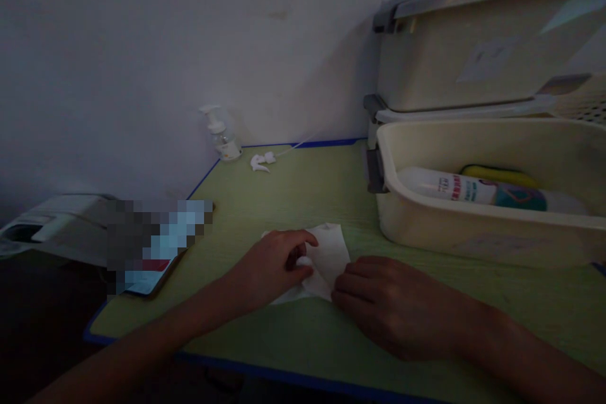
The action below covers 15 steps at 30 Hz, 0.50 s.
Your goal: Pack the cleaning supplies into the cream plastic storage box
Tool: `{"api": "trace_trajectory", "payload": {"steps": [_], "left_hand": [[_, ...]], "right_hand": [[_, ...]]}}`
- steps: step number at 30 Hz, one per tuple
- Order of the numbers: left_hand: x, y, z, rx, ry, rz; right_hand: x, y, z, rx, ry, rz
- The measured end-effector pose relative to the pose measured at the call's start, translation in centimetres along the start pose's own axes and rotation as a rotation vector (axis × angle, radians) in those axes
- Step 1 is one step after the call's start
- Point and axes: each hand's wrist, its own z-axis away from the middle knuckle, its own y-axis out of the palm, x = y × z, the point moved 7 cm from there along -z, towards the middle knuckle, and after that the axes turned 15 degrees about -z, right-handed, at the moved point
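A white paper tissue (326,255) lies on the green table (303,196), partly folded. My left hand (274,268) rests on its left part, fingers curled and pinching a fold between thumb and forefinger. My right hand (392,306) lies knuckles up at the tissue's lower right edge, its fingertips pressed on the corner; its fingers are bent and close together. The light is dim.
A cream plastic basin (473,227) holding a lying white bottle (449,186) and a yellow thing stands at the right, a lidded bin (473,57) behind it. A pump bottle (222,136) and a white sprayer head (262,161) sit by the wall. A phone (151,271) lies at the left edge.
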Motion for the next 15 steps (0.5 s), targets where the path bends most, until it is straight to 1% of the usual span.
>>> {"api": "trace_trajectory", "payload": {"steps": [3, 5, 8, 10, 12, 15], "left_hand": [[-0.2, -0.1, 0.4, -0.092, 0.05, -0.068], [-0.8, -0.3, 0.9, -0.173, 0.126, -0.118], [-2.0, -0.3, 2.2, -0.298, 0.276, -0.218], [-2.8, 0.2, 2.9, -0.327, 0.391, -0.324], [-3.3, 1.0, 3.4, -0.322, 0.482, -0.434], [-3.6, 1.4, 3.8, -0.349, 0.534, -0.57]], "right_hand": [[-0.1, 0.3, 0.0, 0.006, 0.004, 0.016], [-0.2, 0.4, 0.0, -0.001, 0.016, 0.027], [-0.2, 0.4, 0.0, -0.016, 0.024, 0.032], [-0.2, 0.4, -0.1, -0.022, 0.025, 0.033], [-0.2, 0.5, -0.1, -0.029, 0.032, 0.04], [-0.4, 0.6, -0.2, -0.028, 0.042, 0.038]]}}
